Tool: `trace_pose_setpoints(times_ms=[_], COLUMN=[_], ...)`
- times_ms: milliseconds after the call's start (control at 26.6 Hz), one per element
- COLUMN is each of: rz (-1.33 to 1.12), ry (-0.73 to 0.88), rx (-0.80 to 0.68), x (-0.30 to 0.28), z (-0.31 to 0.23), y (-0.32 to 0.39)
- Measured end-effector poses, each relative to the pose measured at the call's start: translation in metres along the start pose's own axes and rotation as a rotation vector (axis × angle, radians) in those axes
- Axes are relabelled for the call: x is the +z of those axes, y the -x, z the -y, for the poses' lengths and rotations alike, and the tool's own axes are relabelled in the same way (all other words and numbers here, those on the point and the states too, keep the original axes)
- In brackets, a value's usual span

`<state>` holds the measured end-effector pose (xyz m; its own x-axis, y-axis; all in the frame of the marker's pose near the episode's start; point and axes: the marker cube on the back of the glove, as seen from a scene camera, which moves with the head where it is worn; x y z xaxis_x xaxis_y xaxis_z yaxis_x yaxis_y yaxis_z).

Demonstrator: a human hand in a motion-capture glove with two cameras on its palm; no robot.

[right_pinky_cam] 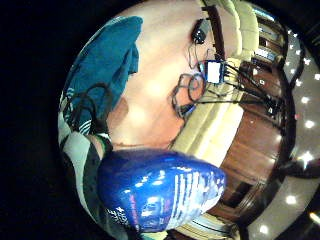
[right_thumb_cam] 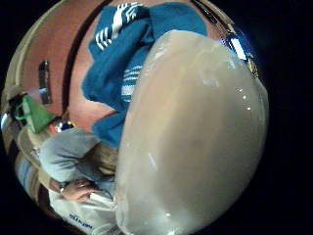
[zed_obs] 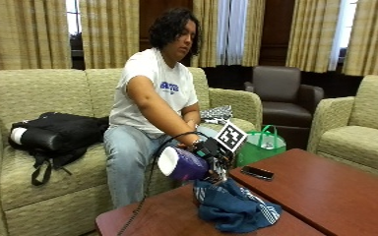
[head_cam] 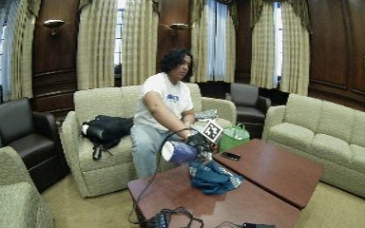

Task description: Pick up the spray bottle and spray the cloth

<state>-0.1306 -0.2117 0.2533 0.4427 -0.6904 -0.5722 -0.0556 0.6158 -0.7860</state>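
Wood-panelled lounge, sofa behind me, reddish wooden worktop in front. My right hand grips the spray bottle, holding it tipped on its side in the air, nozzle end down toward the blue cloth, which lies crumpled on the worktop. Forearm slopes down from my shoulder; elbow bent.

The outside view sits across the table, close, facing the seated person; the wide outside view stands farther back. Both palm views look out past the spray bottle at the blue cloth.
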Motion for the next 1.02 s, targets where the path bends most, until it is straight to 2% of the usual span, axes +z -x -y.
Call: trace_pose_setpoints(times_ms=[75, 263, 602, 790, 1016], rz=[-0.002, -0.123, -0.176, -0.110, 0.095], ry=[0.021, 0.038, 0.039, 0.002, -0.154], rx=[-0.041, 0.045, 0.057, 0.062, 0.027], x=[0.006, 0.022, 0.023, 0.005, -0.053], z=[0.004, 0.017, 0.022, 0.016, -0.008], y=[0.012, 0.020, 0.021, 0.015, -0.014])
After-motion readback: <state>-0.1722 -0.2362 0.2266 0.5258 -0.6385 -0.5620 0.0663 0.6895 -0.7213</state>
